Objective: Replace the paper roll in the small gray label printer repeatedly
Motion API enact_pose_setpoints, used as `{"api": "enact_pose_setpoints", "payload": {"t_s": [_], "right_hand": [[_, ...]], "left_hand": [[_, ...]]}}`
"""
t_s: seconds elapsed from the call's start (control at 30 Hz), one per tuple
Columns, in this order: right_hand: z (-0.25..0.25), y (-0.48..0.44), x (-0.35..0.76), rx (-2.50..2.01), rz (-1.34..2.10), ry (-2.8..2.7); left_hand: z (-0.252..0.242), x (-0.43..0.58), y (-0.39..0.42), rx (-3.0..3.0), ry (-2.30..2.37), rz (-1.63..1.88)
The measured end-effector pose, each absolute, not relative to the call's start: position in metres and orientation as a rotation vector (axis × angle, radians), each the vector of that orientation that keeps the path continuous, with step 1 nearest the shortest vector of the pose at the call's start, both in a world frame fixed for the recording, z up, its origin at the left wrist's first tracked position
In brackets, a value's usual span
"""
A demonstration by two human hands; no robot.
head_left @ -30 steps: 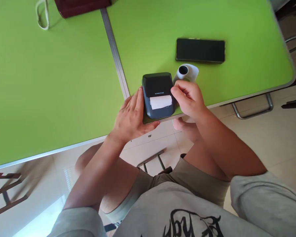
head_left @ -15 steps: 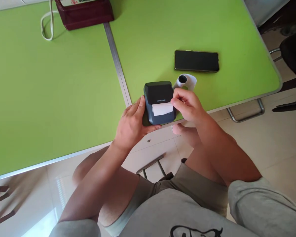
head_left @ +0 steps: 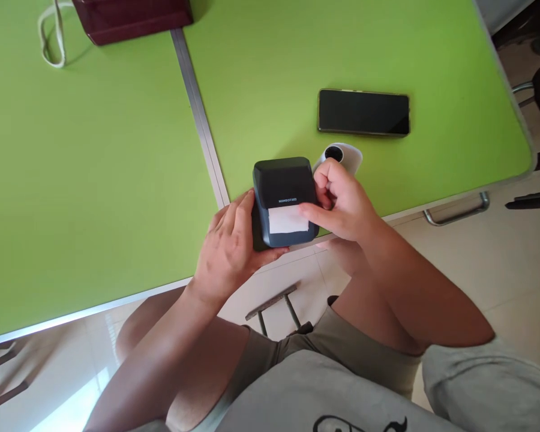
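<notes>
A small dark blue and black label printer (head_left: 284,180) sits at the front edge of the green table, with a white paper label (head_left: 288,220) sticking out of its front slot. My left hand (head_left: 227,249) is closed around the printer's left side, its thumb along the front. On the other side, my right hand (head_left: 342,201) has its fingers curled against the printer's right side, and its thumb rests on the label's right end. Just behind that hand lies a white paper roll (head_left: 351,158) with a dark core, partly hidden by my fingers.
A black phone (head_left: 363,112) lies on the green table (head_left: 103,162) beyond the roll. At the back left stands a dark red box (head_left: 132,18) with a looped white cord (head_left: 60,36). A metal strip (head_left: 200,114) divides the tabletop. My legs are below the front edge.
My right thumb has moved left, further over the label. The printer appears slightly lower and larger, and the whole view has shifted a little.
</notes>
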State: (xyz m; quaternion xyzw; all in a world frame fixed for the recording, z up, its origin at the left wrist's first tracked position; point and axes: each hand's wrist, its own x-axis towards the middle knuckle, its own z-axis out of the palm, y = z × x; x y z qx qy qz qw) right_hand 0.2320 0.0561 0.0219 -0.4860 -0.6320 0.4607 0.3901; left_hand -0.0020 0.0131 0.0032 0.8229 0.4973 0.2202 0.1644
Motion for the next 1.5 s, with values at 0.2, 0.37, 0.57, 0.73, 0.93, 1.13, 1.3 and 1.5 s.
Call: {"api": "enact_pose_setpoints", "payload": {"t_s": [0.2,0.37,0.57,0.73,0.93,1.13,1.3,1.5], "right_hand": [[0.024,0.054,0.241,-1.182,1.265,-1.705],[0.02,0.051,0.237,-1.159,1.216,-1.628],[0.017,0.049,0.235,-1.196,1.222,-1.57],[0.013,0.053,0.238,-1.15,1.219,-1.623],[0.019,0.053,0.235,-1.251,1.086,-1.603],[0.049,0.059,0.222,-1.286,0.679,-1.681],[0.066,0.061,0.209,-1.448,0.391,-1.917],[0.084,0.068,0.196,-1.791,0.307,-2.433]], "left_hand": [[0.01,-0.002,0.012,2.313,1.439,0.619],[0.015,-0.002,0.01,2.229,1.485,0.589],[0.012,-0.003,0.015,2.209,1.427,0.625],[0.011,-0.003,0.015,2.218,1.439,0.632],[0.006,-0.001,0.014,2.221,1.485,0.582],[0.001,0.001,0.014,2.263,1.477,0.548],[-0.002,0.001,0.014,2.352,1.462,0.547],[-0.005,0.0,0.014,2.444,1.437,0.578]]}}
